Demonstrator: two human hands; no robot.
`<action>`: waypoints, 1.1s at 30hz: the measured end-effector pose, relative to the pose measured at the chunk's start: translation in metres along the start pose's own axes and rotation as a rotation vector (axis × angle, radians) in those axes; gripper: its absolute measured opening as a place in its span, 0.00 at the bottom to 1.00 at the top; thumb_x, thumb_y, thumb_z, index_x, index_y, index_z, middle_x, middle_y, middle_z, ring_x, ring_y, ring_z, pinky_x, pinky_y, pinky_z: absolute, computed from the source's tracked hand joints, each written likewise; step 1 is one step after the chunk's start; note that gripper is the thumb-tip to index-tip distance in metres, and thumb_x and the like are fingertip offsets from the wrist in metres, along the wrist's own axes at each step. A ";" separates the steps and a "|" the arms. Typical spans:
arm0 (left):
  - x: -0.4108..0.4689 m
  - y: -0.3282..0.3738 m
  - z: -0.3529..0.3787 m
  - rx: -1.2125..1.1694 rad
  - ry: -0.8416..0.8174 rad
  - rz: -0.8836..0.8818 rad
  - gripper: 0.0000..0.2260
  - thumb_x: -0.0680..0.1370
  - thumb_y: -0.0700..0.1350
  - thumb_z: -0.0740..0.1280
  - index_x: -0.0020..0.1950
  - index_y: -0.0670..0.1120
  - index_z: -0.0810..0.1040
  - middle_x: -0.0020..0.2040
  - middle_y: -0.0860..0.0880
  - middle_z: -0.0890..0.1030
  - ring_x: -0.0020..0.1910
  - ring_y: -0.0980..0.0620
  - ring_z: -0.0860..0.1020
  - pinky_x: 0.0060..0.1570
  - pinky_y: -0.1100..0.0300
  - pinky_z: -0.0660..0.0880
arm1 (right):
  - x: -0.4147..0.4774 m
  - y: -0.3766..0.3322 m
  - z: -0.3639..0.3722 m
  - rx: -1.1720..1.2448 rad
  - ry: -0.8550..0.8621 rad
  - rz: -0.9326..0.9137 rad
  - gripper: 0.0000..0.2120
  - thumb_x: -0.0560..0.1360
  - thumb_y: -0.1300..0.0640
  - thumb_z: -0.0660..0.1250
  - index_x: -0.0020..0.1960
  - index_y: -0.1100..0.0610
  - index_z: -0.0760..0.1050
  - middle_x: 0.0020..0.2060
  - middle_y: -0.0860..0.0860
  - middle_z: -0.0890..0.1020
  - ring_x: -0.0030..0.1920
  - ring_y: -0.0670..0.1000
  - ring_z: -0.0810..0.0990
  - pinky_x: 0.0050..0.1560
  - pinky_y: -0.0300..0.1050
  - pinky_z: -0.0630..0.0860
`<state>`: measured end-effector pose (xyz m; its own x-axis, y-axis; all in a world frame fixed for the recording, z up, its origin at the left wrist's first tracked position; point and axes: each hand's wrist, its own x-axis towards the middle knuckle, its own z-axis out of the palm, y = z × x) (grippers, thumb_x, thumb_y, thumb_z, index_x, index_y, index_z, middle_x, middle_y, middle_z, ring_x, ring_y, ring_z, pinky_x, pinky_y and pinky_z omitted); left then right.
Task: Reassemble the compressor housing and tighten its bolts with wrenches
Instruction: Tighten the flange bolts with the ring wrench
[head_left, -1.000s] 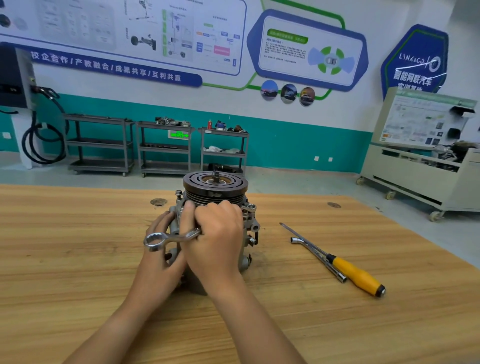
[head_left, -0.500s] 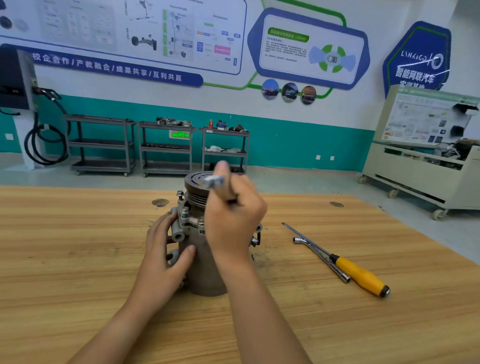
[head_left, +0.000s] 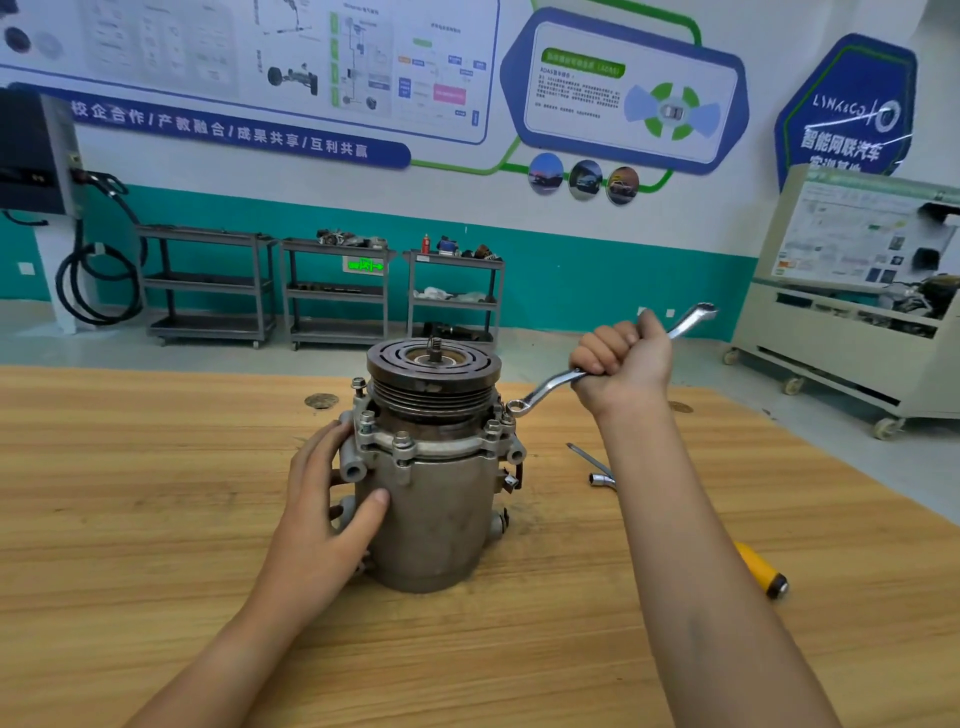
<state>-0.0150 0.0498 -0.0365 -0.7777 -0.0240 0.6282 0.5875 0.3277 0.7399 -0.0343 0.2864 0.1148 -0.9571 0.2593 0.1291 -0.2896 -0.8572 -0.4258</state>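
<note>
The grey compressor (head_left: 436, 514) stands upright on the wooden table (head_left: 130, 519), its grooved pulley on top. Several bolts (head_left: 402, 441) stick up around the upper flange. My left hand (head_left: 332, 499) wraps the housing's left side, thumb across the front. To the right of the pulley, my right hand (head_left: 623, 364) grips a silver double ring wrench (head_left: 550, 387) by its middle. The wrench's lower ring hangs just above a bolt on the right of the flange; whether it touches is unclear.
A yellow-handled screwdriver (head_left: 761, 569) and an L-shaped socket wrench (head_left: 602, 478) lie on the table to the right, partly hidden by my right forearm. Grey shelf carts (head_left: 337, 291) stand at the far wall. A wheeled training bench (head_left: 852, 322) is at the right.
My right hand has lifted the wrench off the left front of the compressor, passed it over the pulley and brought it down at the right side. My left hand stays on the housing.
</note>
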 end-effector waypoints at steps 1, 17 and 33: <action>0.000 0.000 0.000 0.004 0.000 0.003 0.31 0.75 0.40 0.67 0.64 0.71 0.58 0.61 0.80 0.57 0.68 0.54 0.64 0.64 0.45 0.69 | 0.006 0.002 -0.004 0.007 0.013 0.037 0.33 0.82 0.48 0.51 0.18 0.55 0.59 0.16 0.46 0.56 0.15 0.45 0.53 0.16 0.33 0.50; 0.001 -0.002 -0.002 0.019 -0.018 0.024 0.27 0.70 0.51 0.64 0.64 0.71 0.58 0.63 0.78 0.58 0.68 0.55 0.63 0.64 0.43 0.69 | 0.041 0.023 0.006 -0.126 0.016 0.355 0.31 0.81 0.54 0.55 0.18 0.55 0.58 0.15 0.46 0.57 0.13 0.45 0.55 0.14 0.34 0.51; 0.001 0.000 0.000 0.016 0.003 0.014 0.32 0.74 0.38 0.68 0.63 0.70 0.59 0.61 0.79 0.58 0.68 0.54 0.64 0.65 0.43 0.68 | 0.043 0.017 0.005 -0.191 0.089 0.312 0.31 0.81 0.55 0.55 0.18 0.54 0.57 0.15 0.46 0.57 0.14 0.45 0.55 0.15 0.33 0.51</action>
<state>-0.0154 0.0498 -0.0356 -0.7688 -0.0217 0.6391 0.5947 0.3429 0.7271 -0.0797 0.2813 0.1174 -0.9932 0.0437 -0.1075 0.0288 -0.8045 -0.5932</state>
